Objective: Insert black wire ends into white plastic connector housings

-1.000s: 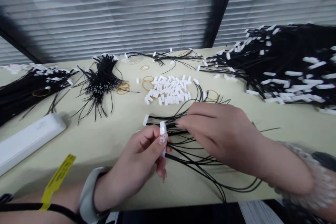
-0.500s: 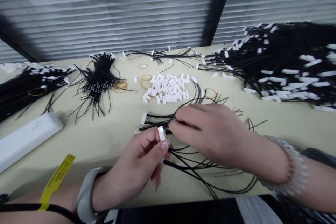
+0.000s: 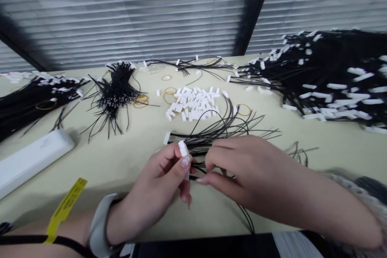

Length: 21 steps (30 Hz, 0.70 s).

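Note:
My left hand (image 3: pixel 157 185) pinches a white plastic connector (image 3: pixel 183 149) between thumb and fingers, tilted with its upper end showing. Black wires (image 3: pixel 198 166) run out of the connector's right side toward my right hand (image 3: pixel 250 173). The right fingers are closed around those wires just beside the connector, and the thumb tip lies near its lower end; the exact grip is partly hidden. Behind both hands lies a bundle of black wires (image 3: pixel 223 129), with another white connector (image 3: pixel 167 138) at its left end. Loose wire ends hang below my right hand.
Beyond the hands is a pile of small white connectors (image 3: pixel 195 102). Rubber bands (image 3: pixel 140 101) and a bundle of black wires (image 3: pixel 116 84) lie left of it. A large heap of connectored wires (image 3: pixel 332 60) fills the right. A white case (image 3: pixel 36 159) sits at left.
My right hand has moved down and slightly right, from above the wire bundle to the wires beside the held connector. My left hand still holds the connector, nearly in place.

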Each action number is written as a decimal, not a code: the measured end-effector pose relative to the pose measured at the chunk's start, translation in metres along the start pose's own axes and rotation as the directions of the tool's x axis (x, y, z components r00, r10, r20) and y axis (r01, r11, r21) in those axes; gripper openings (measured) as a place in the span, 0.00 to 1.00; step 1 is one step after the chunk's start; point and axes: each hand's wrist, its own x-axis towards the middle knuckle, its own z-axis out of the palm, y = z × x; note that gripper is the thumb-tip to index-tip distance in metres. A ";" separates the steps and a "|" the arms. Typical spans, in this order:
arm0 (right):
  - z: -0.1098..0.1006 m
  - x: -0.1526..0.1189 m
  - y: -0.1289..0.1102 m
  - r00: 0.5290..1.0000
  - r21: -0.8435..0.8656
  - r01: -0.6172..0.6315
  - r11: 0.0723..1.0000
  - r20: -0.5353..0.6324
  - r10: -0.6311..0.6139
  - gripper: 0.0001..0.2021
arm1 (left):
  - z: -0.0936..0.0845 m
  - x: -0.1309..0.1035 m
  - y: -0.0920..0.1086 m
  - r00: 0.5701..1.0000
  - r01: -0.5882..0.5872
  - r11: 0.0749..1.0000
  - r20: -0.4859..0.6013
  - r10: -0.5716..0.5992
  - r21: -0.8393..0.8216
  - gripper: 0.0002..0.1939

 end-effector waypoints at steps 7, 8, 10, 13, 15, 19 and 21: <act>0.009 0.005 -0.003 0.998 -0.035 -0.010 0.999 0.056 0.012 0.09 | 0.002 0.001 0.001 1.000 -0.007 0.997 -0.005 0.007 0.077 0.13; 0.008 0.006 -0.003 0.997 -0.032 -0.031 0.999 0.076 0.034 0.09 | 0.003 0.001 0.002 1.000 -0.005 0.996 -0.011 0.006 0.088 0.13; 0.005 0.007 -0.004 0.986 -0.024 -0.102 0.995 0.131 0.104 0.09 | 0.004 0.001 0.004 1.000 0.011 0.994 -0.020 -0.009 0.109 0.14; 0.004 0.007 -0.004 0.972 -0.065 -0.156 0.986 0.170 0.165 0.10 | 0.003 0.001 0.005 0.999 0.036 0.991 -0.019 -0.034 0.129 0.14; 0.006 0.005 -0.003 0.986 -0.148 -0.073 0.986 0.139 0.094 0.07 | 0.003 0.002 0.006 0.999 0.041 0.990 -0.011 -0.039 0.133 0.15; 0.002 -0.002 -0.004 0.998 -0.338 0.056 0.940 0.011 -0.056 0.10 | 0.005 0.002 0.007 0.997 0.064 0.990 -0.038 -0.060 0.129 0.16; -0.007 -0.007 -0.004 0.997 -0.432 0.001 0.902 -0.068 -0.033 0.11 | 0.006 0.002 0.005 0.996 0.069 0.992 -0.068 -0.062 0.106 0.15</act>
